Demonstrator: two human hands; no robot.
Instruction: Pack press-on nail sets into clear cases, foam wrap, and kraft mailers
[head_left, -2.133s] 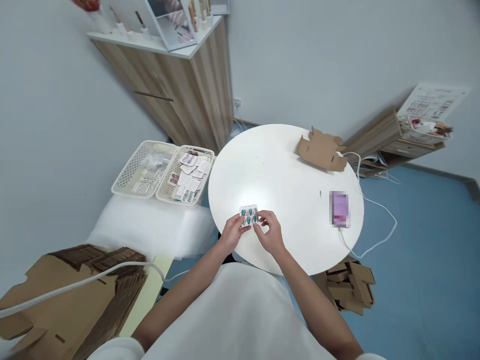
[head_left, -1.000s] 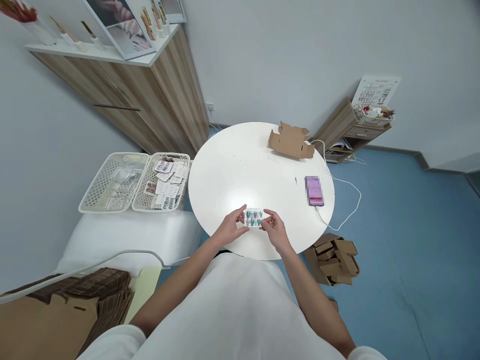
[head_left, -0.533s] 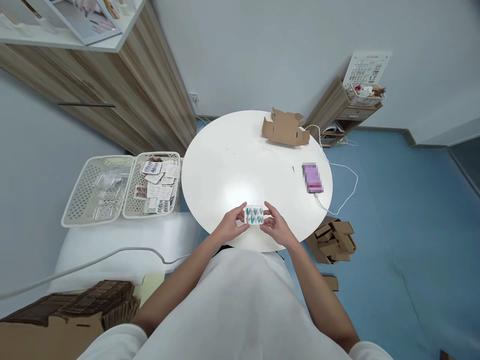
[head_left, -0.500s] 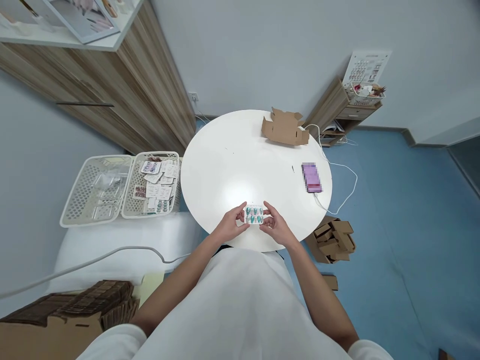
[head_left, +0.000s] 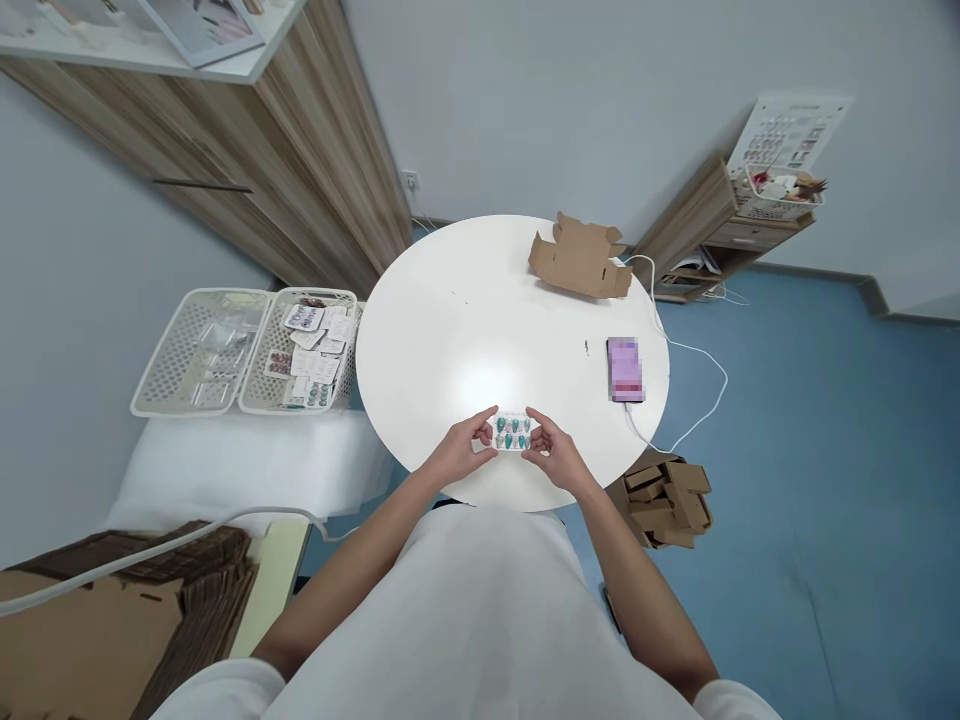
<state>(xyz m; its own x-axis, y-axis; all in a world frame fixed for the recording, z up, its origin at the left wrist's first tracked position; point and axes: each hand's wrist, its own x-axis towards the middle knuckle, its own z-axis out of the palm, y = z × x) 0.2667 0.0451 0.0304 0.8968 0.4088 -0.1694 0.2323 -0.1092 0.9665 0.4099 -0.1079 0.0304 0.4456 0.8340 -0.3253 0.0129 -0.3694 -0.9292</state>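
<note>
Head view: clamping press-on nail card between left hand and right hand, no longer covering right-end nails, displaying both rows.

Across the desk from you an unfolded cardboard box, at your right a purple-screened phone, a white cable, ahead-left a wood-grain cabinet

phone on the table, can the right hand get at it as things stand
Probably, once freed: nothing seems to stand on the table between the right hand and the phone, but that hand is holding the card of nails.
</note>
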